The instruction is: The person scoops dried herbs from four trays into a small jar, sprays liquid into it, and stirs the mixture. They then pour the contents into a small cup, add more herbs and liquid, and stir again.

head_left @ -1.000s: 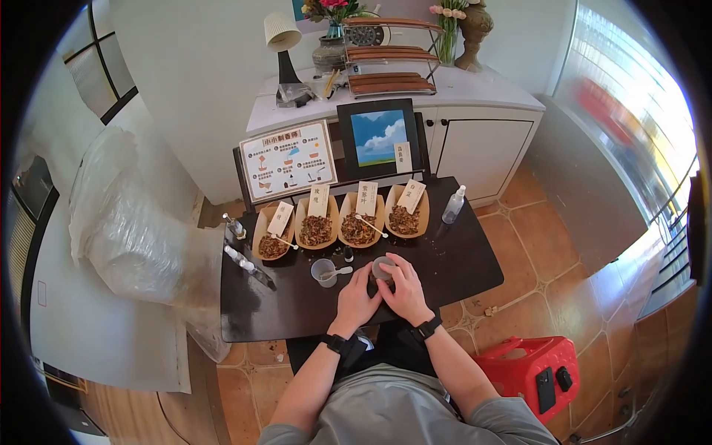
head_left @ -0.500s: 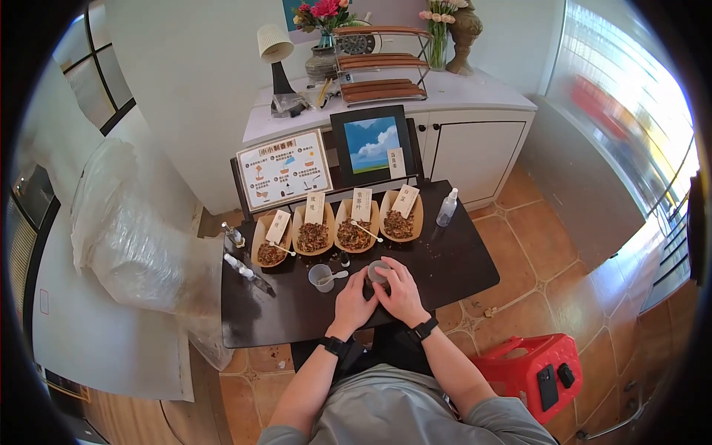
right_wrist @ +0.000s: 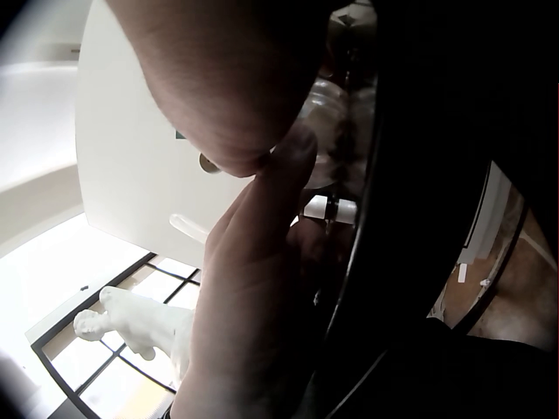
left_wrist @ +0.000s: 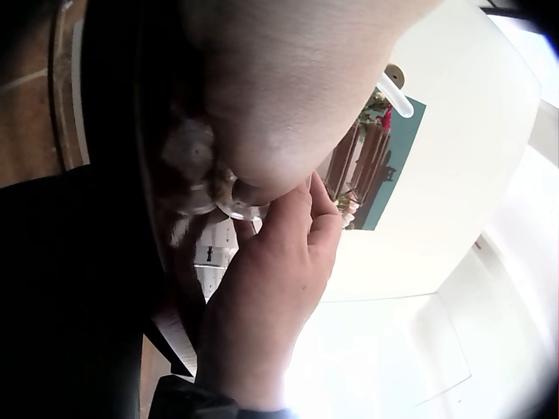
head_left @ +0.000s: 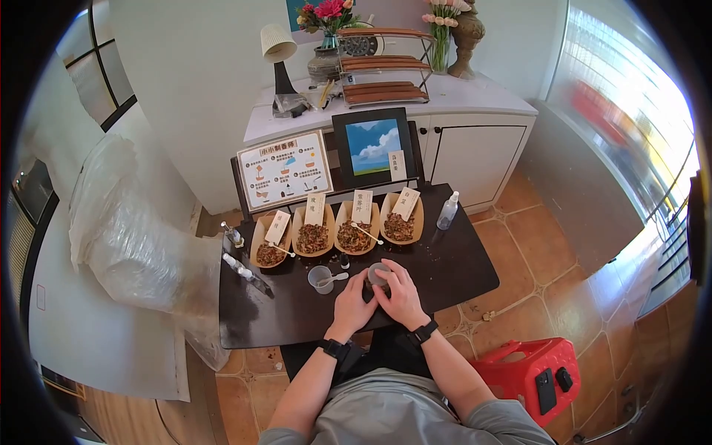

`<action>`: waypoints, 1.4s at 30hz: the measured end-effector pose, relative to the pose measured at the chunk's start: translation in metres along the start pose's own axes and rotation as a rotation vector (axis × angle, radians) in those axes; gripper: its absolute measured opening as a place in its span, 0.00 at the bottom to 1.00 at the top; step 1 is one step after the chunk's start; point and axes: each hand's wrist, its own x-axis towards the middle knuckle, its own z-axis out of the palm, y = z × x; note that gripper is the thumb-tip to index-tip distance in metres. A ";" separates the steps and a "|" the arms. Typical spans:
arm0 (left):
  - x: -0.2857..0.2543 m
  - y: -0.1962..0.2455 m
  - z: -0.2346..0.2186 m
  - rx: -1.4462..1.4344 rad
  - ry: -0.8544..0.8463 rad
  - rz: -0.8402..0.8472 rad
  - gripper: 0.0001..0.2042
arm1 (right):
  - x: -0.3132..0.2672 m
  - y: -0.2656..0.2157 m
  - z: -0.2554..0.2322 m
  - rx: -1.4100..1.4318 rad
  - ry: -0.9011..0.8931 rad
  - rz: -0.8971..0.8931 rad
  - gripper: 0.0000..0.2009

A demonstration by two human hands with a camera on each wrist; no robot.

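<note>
A small clear plastic cup (head_left: pixel 380 274) stands at the table's front, darker matter visible inside it. My left hand (head_left: pixel 353 305) holds it from the left and my right hand (head_left: pixel 401 299) wraps its fingers round the right and far side. The thumbs meet in front of it. In the left wrist view the rim (left_wrist: pixel 240 210) shows between the left hand (left_wrist: pixel 279 113) and the right hand (left_wrist: pixel 271 279); most of the cup is hidden. Left of the hands is a second clear cup (head_left: pixel 318 276) with a white plastic spoon (head_left: pixel 335 279) in it.
Several paper trays (head_left: pixel 304 248) of dried herbs with labels line the table's (head_left: pixel 274 322) back. A small dark bottle (head_left: pixel 344 261) stands before them. Spray bottles stand at the right (head_left: pixel 448 212) and lie at the left (head_left: pixel 236 265). A red stool (head_left: pixel 512 371) is at the right.
The head view has shifted slightly, so the scene sits a little differently in it. Both hands keep their hold on the cup, with hardly any finger movement.
</note>
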 end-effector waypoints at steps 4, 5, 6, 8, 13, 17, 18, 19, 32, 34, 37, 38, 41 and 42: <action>0.000 -0.002 0.001 -0.011 -0.002 -0.003 0.29 | 0.000 0.000 0.001 0.013 0.007 0.003 0.20; -0.001 -0.004 0.002 0.000 0.008 0.020 0.30 | 0.000 0.000 0.001 0.011 0.006 0.001 0.20; 0.000 -0.005 0.002 0.011 0.020 0.044 0.31 | 0.000 -0.001 0.001 0.005 0.006 0.004 0.20; -0.001 -0.006 0.003 0.007 0.018 0.044 0.31 | 0.000 -0.001 0.001 -0.001 0.009 0.003 0.20; 0.001 -0.007 0.003 0.017 0.021 0.047 0.32 | -0.001 0.000 0.002 -0.006 0.000 0.020 0.21; -0.001 -0.007 0.003 0.016 0.018 0.043 0.32 | -0.001 0.000 0.003 -0.002 -0.008 0.017 0.21; -0.001 -0.007 0.003 0.011 0.024 0.049 0.31 | -0.001 0.001 0.003 0.004 -0.005 0.024 0.21; -0.001 -0.007 0.003 0.010 0.023 0.045 0.31 | -0.001 0.001 0.003 0.010 0.000 0.030 0.20; -0.001 -0.002 0.001 0.009 0.018 0.034 0.31 | -0.002 0.001 0.002 0.007 -0.002 0.026 0.21; -0.001 -0.002 0.001 -0.004 0.016 0.015 0.30 | -0.002 0.002 0.002 0.014 0.001 0.021 0.21; -0.001 -0.002 0.000 -0.005 0.021 0.022 0.30 | -0.002 0.002 0.003 0.010 0.002 0.021 0.21; -0.001 -0.001 0.000 -0.004 0.019 0.018 0.30 | -0.002 0.002 0.003 0.011 0.001 0.020 0.21; -0.001 -0.001 0.000 0.000 0.022 0.016 0.30 | -0.002 0.002 0.003 0.008 0.004 0.023 0.21; -0.001 -0.002 0.001 0.000 0.025 0.020 0.30 | -0.002 0.002 0.004 0.008 0.004 0.026 0.21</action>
